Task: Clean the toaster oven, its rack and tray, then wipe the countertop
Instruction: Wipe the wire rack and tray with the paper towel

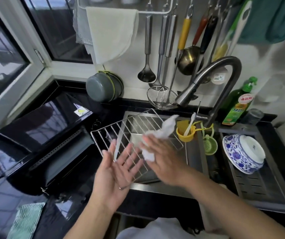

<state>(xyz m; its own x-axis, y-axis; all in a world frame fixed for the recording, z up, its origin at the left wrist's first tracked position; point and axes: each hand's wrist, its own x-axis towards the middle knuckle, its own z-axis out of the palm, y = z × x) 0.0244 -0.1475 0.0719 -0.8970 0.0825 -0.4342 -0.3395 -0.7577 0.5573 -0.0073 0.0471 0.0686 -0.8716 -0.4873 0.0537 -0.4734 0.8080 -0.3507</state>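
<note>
The wire oven rack (133, 123) is held tilted over the steel sink (164, 189). My left hand (115, 169) lies palm up beneath the rack's near corner, fingers straight, bearing it. My right hand (165, 163) presses a crumpled white cloth (167, 126) flat against the top of the rack's wires; the hand is blurred. The black toaster oven (39, 135) stands on the dark countertop left of the sink. I cannot see the tray.
A curved faucet (224, 69) arches over the sink. A yellow cup (184, 135) with a brush and a green strainer (210, 145) hang beside it. A blue-white bowl (241, 152) sits in the right basin, a green soap bottle (236, 104) behind. A green cloth (26, 219) lies bottom left.
</note>
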